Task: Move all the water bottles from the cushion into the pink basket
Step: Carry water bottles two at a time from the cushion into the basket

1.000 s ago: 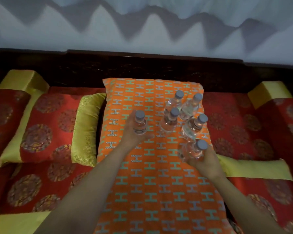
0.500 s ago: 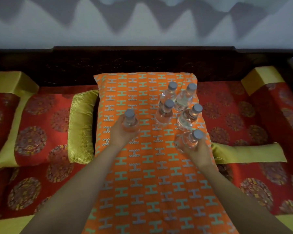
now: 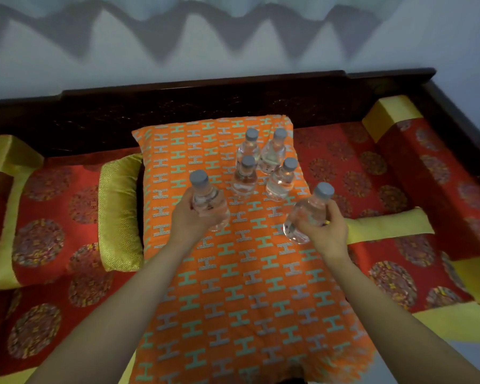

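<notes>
An orange cushion (image 3: 233, 286) with a teal and grey pattern lies in the middle of the sofa. Several clear water bottles with grey caps (image 3: 261, 167) stand in a cluster on its far right part. My left hand (image 3: 189, 220) grips one bottle (image 3: 207, 199), held above the cushion and leaning a little. A second bottle (image 3: 306, 212) is in my right hand (image 3: 326, 234), tilted to the right and clear of the cushion. The pink basket is not in view.
The red and gold sofa seat (image 3: 53, 223) spreads to both sides. A gold bolster (image 3: 119, 214) lies left of the cushion, another gold cushion (image 3: 388, 225) right of it. A dark wooden backrest (image 3: 178, 106) runs behind, with padded armrests (image 3: 416, 162) at the ends.
Both hands have lifted their bottles off the cushion and drawn them toward me. The view has tilted, so the cushion sits lower in the frame.
</notes>
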